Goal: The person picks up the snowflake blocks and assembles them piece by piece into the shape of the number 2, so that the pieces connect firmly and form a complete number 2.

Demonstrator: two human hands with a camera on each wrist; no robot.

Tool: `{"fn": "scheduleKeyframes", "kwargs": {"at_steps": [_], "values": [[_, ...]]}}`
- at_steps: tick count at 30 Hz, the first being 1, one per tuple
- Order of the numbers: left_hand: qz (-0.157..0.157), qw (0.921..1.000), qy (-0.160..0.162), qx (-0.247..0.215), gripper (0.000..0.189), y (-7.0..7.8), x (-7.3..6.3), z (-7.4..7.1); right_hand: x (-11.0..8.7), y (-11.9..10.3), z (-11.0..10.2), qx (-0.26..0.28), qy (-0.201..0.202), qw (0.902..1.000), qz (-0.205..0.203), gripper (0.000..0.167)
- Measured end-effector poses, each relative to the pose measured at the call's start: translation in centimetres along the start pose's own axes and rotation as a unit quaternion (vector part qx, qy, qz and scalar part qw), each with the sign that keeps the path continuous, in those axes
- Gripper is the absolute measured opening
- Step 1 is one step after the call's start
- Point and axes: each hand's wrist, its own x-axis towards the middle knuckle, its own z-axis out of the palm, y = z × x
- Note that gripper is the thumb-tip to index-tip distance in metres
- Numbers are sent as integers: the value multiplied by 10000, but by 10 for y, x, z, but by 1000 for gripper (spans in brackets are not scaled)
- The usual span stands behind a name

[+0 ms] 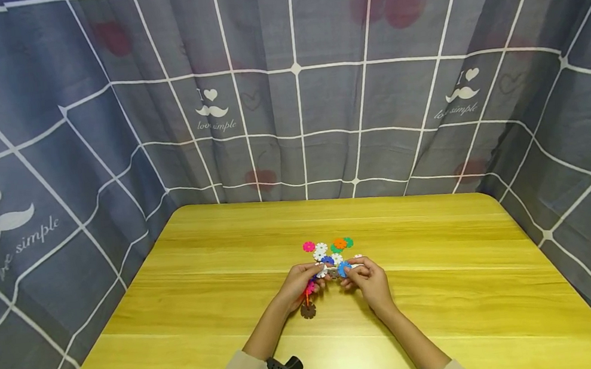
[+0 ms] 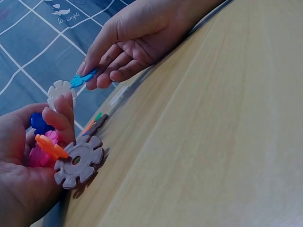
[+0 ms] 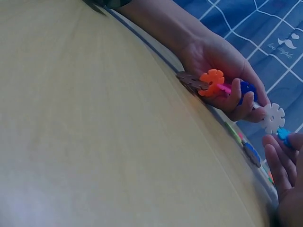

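My left hand (image 1: 296, 282) grips a chain of plastic snowflake discs joined at their slots. In the left wrist view the chain runs from a brown disc (image 2: 80, 163) through an orange disc (image 2: 51, 146), a pink disc (image 2: 41, 153) and a dark blue disc (image 2: 41, 123) to a white disc (image 2: 59, 90) at the fingertips. Between thumb and fingers, my right hand (image 1: 373, 284) pinches a light blue disc (image 2: 83, 79). Its edge meets the white disc's edge; cannot tell whether their slots are engaged. The brown end hangs below the left palm, close over the table.
Beyond the hands, several loose discs lie on the wooden table (image 1: 215, 247), among them a pink disc (image 1: 308, 247), a white disc (image 1: 320, 247), an orange disc (image 1: 340, 243) and a green disc (image 1: 349, 242). A grey checked curtain (image 1: 271, 103) surrounds the table's back and sides.
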Motion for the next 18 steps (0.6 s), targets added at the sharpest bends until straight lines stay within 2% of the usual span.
{"fn": "scheduleKeyframes", "kwargs": {"at_steps": [6, 10, 14, 18], "values": [[89, 9995, -95, 287, 35, 12, -8, 8, -1, 0, 1, 129, -91, 9998, 102, 29], [155, 9991, -54, 396, 34, 13, -11, 10, 0, -1, 2, 275, -152, 9992, 265, 29], [197, 9990, 115, 395, 33, 2, -4, 5, 0, -2, 4, 423, -143, 9983, 376, 26], [282, 9989, 173, 339, 34, -6, 2, 3, 0, -1, 6, 477, -155, 9985, 228, 24]]}}
